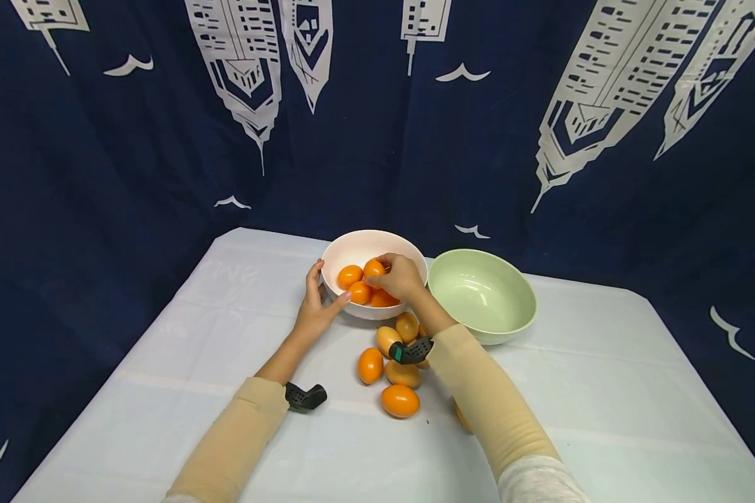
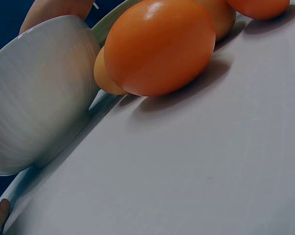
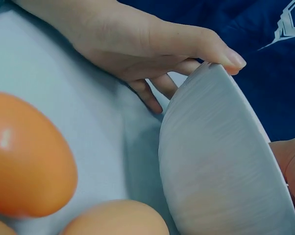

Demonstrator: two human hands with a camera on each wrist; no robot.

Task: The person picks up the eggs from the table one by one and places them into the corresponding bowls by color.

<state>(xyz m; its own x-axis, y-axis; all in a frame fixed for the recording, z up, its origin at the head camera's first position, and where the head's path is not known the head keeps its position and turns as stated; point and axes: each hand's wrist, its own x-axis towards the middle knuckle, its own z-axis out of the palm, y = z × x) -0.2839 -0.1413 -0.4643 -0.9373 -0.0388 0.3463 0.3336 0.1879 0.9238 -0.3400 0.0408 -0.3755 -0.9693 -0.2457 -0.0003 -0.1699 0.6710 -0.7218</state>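
Nearest the camera, on the near side of the pink bowl [image 1: 360, 249]: beige right sleeve [image 1: 491, 398] and beige left sleeve [image 1: 233, 436]. At the pink bowl's left side, left hand [image 1: 316, 307] holding the rim, thumb over the edge, fingers against the outer wall. Inside the pink bowl, right hand [image 1: 403, 276] pinching an orange egg [image 1: 374, 268] between thumb and fingers, close by other orange eggs [image 1: 349, 276].

Looks, in judgement, like gathering orange eggs into the pink bowl; impossible to tell setting down from picking up. If setting down, calls next for a low, gentle release; if picking up, for a firm pinch on a smooth shell. Either way, calls for a steady rim.

On the near side of the pink bowl, loose: more orange eggs and brown eggs [image 1: 403, 374]. Just right of the pink bowl: green bowl [image 1: 483, 293].

Mostly hidden beneath the right sleeve: a half-covered egg [image 1: 462, 418], hard to identify. Also partly covered, by the black wrist device [image 1: 411, 351]: some brown eggs. Cut off at the right wrist view's edge: right hand. Out of sight in both wrist views: pink bowl's contents.
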